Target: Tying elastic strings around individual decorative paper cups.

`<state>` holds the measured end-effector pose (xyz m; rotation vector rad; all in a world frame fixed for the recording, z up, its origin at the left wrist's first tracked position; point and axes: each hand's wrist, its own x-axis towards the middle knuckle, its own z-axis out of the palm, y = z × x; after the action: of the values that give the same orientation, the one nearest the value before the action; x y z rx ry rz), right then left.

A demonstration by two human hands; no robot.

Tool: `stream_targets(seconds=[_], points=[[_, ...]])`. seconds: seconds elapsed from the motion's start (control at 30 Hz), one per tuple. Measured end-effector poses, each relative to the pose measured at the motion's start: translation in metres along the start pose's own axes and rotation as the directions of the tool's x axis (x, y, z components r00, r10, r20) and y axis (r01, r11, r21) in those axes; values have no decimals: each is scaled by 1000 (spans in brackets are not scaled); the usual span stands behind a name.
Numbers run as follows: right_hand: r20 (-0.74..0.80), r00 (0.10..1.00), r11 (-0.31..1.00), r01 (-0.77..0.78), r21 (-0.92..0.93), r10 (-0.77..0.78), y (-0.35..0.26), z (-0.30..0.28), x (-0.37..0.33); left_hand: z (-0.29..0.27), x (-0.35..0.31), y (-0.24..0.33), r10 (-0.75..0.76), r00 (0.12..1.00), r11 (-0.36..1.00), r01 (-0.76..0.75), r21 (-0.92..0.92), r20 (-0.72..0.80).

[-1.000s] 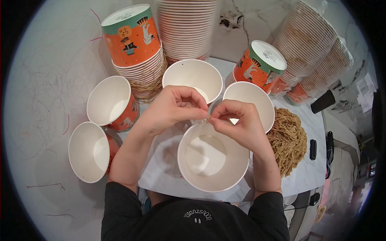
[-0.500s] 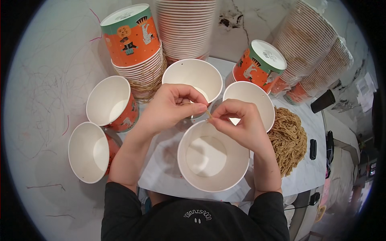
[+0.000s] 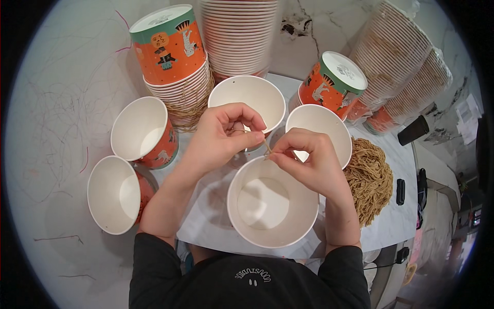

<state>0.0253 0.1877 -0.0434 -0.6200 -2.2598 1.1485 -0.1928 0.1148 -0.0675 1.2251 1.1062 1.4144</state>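
Observation:
Between my fingertips runs a short piece of tan cord (image 3: 267, 148), over the far rim of a white-lined paper bucket (image 3: 242, 216). My left hand (image 3: 218, 136) is closed in a pinch on one part of the cord. Just to its right, my right hand (image 3: 311, 157) pinches the cord at the bucket's rim. The bucket stands upright in front of me, its inside facing up. Whether the cord passes through a hole in the rim is hidden by my fingers. A thick bundle of tan cords (image 3: 369, 180) lies to the right of my right hand.
Two open buckets (image 3: 136, 129) (image 3: 114, 194) are at the left, and two more (image 3: 247, 95) (image 3: 319, 126) stand beyond my hands. Tall bucket stacks (image 3: 239, 36) rise behind. An upside-down orange bucket (image 3: 329, 87) and plastic-wrapped stacks (image 3: 393, 56) are at the far right. A black cup (image 3: 413, 130) stands beyond the bundle.
A little more of the cord shows between my fingertips, and my left fingers have lifted slightly. The near bucket has shifted very slightly toward me.

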Motion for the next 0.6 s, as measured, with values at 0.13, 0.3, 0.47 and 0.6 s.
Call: stream_targets(seconds=[0.13, 0.3, 0.47, 0.6], points=[[-3, 1000, 1000, 10, -1, -10, 0, 0, 0, 10, 0, -4, 105, 993, 990, -110, -84, -61], [6, 998, 996, 56, -76, -56, 3, -5, 0, 17, 1, -11, 198, 974, 974, -208, -86, -110], [-115, 989, 995, 100, 20, -97, 9, 7, 4, 16, 1, -7, 140, 989, 989, -142, -44, -51], [-116, 993, 992, 27, 125, -13, 10, 12, 4, 20, 0, 0, 117, 992, 988, -121, -97, -50]])
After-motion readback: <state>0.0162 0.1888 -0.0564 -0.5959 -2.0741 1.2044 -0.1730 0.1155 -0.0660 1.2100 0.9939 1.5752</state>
